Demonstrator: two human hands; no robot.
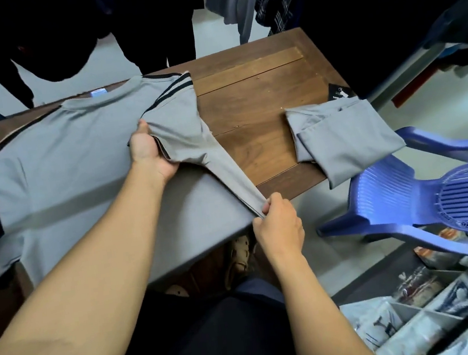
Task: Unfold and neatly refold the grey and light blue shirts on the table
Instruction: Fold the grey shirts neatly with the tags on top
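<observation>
Spread flat over the left half of the wooden table (256,77), back up, collar at the far edge: the grey shirt (73,173), its left sleeve and near hem draping past the table's edges. Left hand (148,152) clamped on the shirt at the sleeve seam, thumb on top, fingers tucked beneath the cloth. Right hand (276,222) pinching the side edge down near the hem, just off the near table edge, cloth pulled taut into a straight ridge between the 2 grips.

Judged step: folding the right side in toward the middle. Best done by keeping that line tight, carrying both hands leftward together, laying the crease parallel to the shirt's centre, then smoothing the striped sleeve (170,96) flat on top.

Right of the fold, bare wood, open enough for sweeping. Further right, the second shirt (345,134), already folded, overhanging the near right corner; risk of slipping if nudged. Beyond it, a blue plastic chair (424,201) close beside the table, limiting the right elbow's swing.
</observation>
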